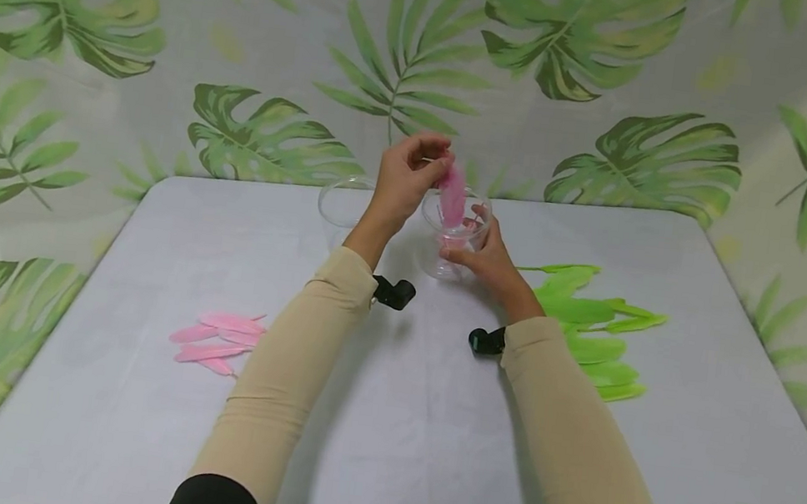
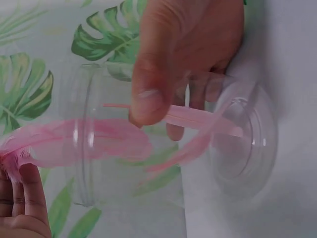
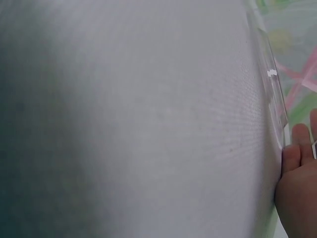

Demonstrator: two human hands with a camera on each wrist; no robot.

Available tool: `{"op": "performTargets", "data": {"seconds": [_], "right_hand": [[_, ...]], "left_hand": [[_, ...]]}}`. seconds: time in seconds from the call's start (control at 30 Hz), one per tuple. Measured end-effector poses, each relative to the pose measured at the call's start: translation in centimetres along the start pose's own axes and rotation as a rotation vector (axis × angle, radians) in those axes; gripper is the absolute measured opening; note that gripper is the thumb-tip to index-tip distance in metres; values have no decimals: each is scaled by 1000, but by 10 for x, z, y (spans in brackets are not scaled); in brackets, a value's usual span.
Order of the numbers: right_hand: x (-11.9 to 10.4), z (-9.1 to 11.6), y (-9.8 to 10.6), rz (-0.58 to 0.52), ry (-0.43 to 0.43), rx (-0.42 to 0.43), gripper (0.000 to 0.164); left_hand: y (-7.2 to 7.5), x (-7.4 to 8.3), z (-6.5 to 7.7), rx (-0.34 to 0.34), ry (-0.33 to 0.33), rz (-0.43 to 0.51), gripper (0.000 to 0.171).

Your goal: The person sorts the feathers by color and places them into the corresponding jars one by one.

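Observation:
My left hand (image 1: 403,180) pinches a pink feather (image 1: 453,199) by its upper end. The feather's lower part hangs inside a clear jar (image 1: 439,268), past the rim. Around the jar's side, my right hand (image 1: 495,261) grips with the thumb in front and fingers behind. The left wrist view shows the right thumb across the jar wall and more pink feathers (image 2: 198,144) within, near the base. Only the edge of the right hand (image 3: 303,193) shows in the right wrist view, beside the jar's base (image 3: 275,99).
A second clear jar (image 1: 328,213) stands left of the held one, partly behind the left wrist. Several pink feathers (image 1: 219,339) lie on the white table (image 1: 154,255) at left. Green feathers (image 1: 591,325) spread at right, partly under the right forearm. A leaf-print cloth (image 1: 279,35) hangs behind.

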State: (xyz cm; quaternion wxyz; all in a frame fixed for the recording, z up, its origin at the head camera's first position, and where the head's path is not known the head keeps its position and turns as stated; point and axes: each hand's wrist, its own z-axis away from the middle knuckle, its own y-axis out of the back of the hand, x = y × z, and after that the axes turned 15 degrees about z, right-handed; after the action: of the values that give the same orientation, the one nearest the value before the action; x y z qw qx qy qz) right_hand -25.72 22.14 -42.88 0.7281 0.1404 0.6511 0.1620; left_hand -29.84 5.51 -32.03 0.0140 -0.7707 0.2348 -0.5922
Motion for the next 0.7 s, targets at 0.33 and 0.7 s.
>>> {"op": "performTargets", "data": {"seconds": [0.33,0.7], "right_hand": [[0,0,-1,10,-3,3,95],[-1,1,0,19,-11,2,93]], "left_hand": [[2,-16,5,-3,44,24,24],[5,-20,9,-43,61,-15,25]]}}
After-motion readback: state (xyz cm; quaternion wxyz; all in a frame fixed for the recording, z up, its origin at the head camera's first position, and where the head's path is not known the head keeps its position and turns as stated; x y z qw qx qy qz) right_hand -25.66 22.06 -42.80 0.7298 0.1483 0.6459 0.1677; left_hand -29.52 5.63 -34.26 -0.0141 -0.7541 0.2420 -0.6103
